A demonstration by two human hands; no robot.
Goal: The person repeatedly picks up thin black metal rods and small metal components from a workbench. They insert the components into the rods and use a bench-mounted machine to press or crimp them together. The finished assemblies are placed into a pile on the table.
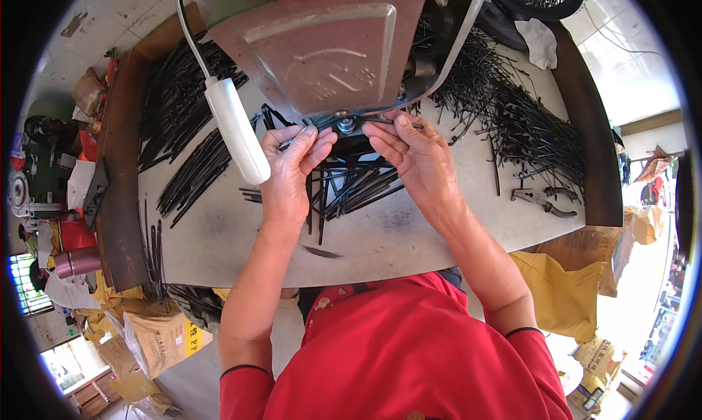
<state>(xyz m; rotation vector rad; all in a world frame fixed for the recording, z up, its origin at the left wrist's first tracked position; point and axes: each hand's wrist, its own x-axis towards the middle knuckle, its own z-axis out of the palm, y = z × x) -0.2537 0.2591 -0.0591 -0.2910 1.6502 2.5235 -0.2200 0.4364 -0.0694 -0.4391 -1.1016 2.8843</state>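
Note:
Both my hands are at the working point of a pinkish-brown metal machine [318, 51], one on each side of its small metal tip [346, 125]. The thumb and fingers of my left hand [292, 160] are pinched on a thin black strip, mostly hidden by the fingers. My right hand [420, 153] is closed on a thin black strip [378, 119] that reaches toward the tip. Below the hands, several loose black strips [362, 190] lie on the grey tabletop [417, 241]. A white, rounded lamp-like bar [238, 131] hangs beside my left hand.
Piles of black strips lie at the left [194, 175] and the right [526, 124]. Pliers [545, 198] rest near the right edge. Raised brown side boards [121, 179] border the table. A black fan [537, 0] stands at the back right. A yellow bag [563, 288] is below the right edge.

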